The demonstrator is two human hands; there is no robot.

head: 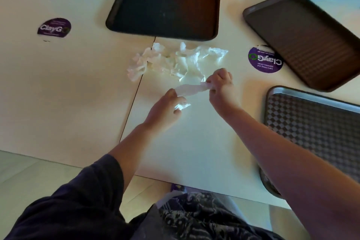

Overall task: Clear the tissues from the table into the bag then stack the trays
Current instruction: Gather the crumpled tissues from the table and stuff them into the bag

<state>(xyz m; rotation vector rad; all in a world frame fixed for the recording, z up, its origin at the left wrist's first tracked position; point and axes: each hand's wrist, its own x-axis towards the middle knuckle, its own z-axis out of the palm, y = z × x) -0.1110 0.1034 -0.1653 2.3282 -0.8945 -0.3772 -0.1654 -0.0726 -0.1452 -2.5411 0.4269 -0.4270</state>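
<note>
White crumpled tissues (pixel 153 60) lie in a loose heap at centre frame on the cream surface (pixel 68 87), just below the black tray (pixel 163 9) at upper centre. Beside them, to the right, is what looks like a thin clear plastic bag (pixel 202 58), crinkled & flat; its near edge is drawn out into a strip between both hands. The left hand (pixel 165 109) has its fingers curled, pinching the low end of that strip. The right hand (pixel 220 84) has its fingers closed on the other end, approx. at centre right. Judged from the pose, they're pulling the bag's mouth apart to open it, though the opening itself can't be made out.

Progress: early. No tissue looks to be in the bag yet; the whole heap sits on the surface. Trays are unstacked: the black one up top, a dark brown tray (pixel 303 39) angled at upper right, and a grey checker-pattern tray (pixel 315 134) at right edge, partly off the surface edge. All three well apart from each other. Still left: open bag, load tissues, stack 3 trays.

Two purple round stickers (pixel 54 27) sit on the surface, upper left & near the brown tray.
</note>
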